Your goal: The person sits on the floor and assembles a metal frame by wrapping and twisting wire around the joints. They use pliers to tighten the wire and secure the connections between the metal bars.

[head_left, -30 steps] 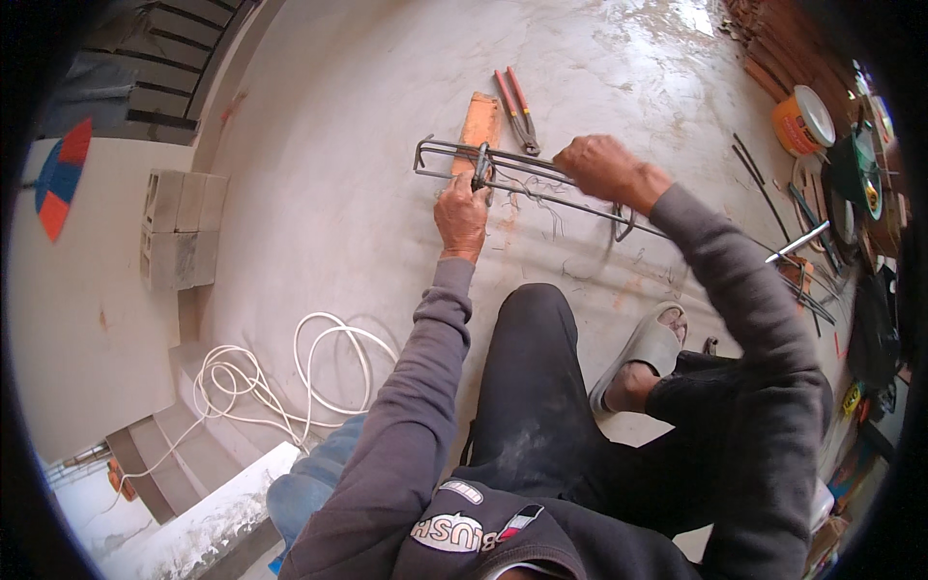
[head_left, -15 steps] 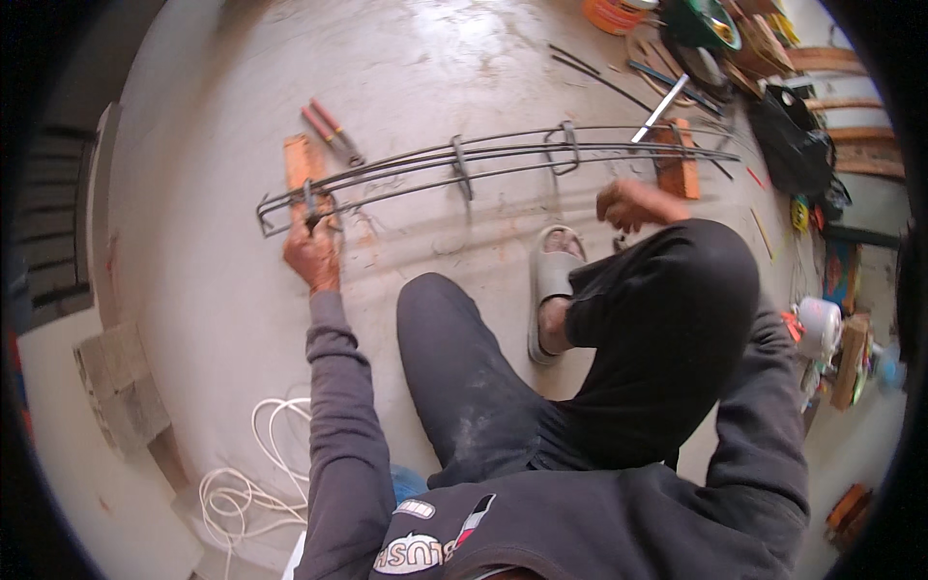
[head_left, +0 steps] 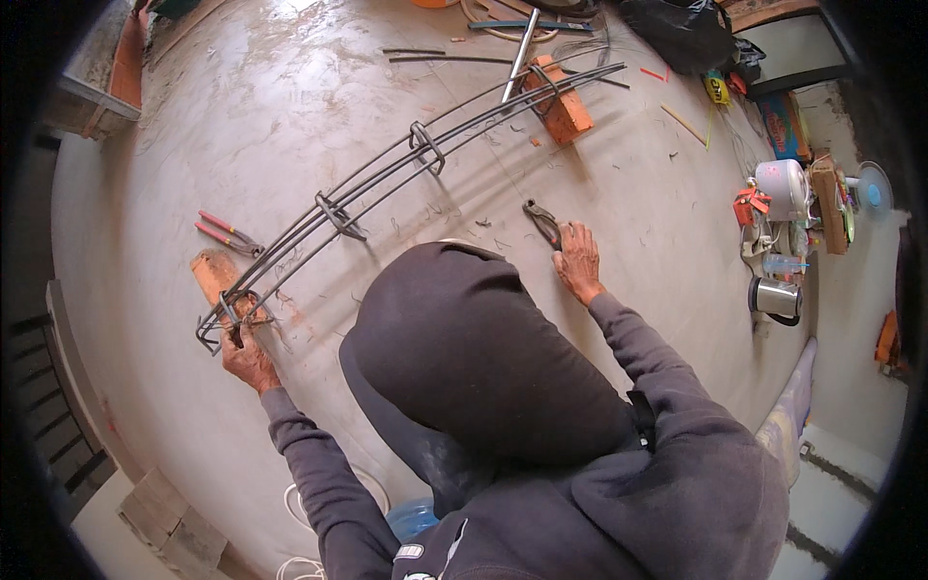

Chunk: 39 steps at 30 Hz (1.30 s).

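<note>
A long rebar cage (head_left: 336,215) of thin steel bars with several square stirrups runs diagonally across the floor. Its ends rest on two orange bricks, one at the left (head_left: 215,275) and one at the far right (head_left: 563,114). At the cage's left end, my left hand (head_left: 249,363) is closed around the lower part of the end stirrup (head_left: 238,307); its fingertips are partly hidden. My right hand (head_left: 580,261) is on the handles of dark pincers (head_left: 543,222) lying on the floor, its fingers curled over them.
Red-handled cutters (head_left: 227,234) lie beyond the left brick. Loose rods (head_left: 445,59) and a silver bar (head_left: 522,53) lie at the far side. Bits of wire are scattered near the cage. A rice cooker (head_left: 781,188) and a kettle (head_left: 775,300) stand at the right.
The view has turned and shifted, so the cage now slants more steeply. My right hand has moved from beside my knee onto the pincers. My left hand stays at the cage's left end.
</note>
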{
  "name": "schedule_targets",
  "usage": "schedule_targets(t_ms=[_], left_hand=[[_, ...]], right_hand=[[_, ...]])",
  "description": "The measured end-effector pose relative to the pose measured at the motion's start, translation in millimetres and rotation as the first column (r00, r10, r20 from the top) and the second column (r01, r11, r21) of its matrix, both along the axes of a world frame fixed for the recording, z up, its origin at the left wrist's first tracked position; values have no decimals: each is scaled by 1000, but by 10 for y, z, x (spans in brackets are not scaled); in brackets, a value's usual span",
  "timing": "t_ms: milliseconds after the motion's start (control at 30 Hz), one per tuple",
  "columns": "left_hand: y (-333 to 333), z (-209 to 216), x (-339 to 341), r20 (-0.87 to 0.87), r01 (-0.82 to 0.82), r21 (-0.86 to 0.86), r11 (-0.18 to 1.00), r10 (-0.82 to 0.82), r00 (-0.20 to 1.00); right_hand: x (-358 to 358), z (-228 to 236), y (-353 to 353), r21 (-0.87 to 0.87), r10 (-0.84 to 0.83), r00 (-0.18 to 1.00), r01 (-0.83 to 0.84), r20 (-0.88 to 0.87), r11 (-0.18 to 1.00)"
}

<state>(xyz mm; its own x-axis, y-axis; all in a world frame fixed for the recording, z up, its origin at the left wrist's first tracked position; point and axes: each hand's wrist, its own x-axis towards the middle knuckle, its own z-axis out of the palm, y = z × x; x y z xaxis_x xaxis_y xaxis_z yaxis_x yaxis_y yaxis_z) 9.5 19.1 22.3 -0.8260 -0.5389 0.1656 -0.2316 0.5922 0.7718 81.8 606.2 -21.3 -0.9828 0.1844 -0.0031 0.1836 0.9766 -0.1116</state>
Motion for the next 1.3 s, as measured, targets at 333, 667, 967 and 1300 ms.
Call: schedule_targets(t_ms=[333, 667, 967, 1300], left_hand=[[-7, -255, -165, -106, -88, -92, 992, 78, 991], [110, -327, -32, -184, -134, -135, 982, 108, 977], [104, -328, -46, -227, -133, -74, 988, 113, 967], [151, -281, -70, -242, -144, -39, 989, 130, 962]], right_hand=[[42, -138, 379, -107, 95, 989, -83, 111, 991], [-771, 1707, 466, -789, 192, 886, 254, 422, 559], [-2612, 2671, -834, -976, 513, 858, 103, -9, -191], [-3056, 2666, -2806, -816, 867, 352, -338, 353, 469]])
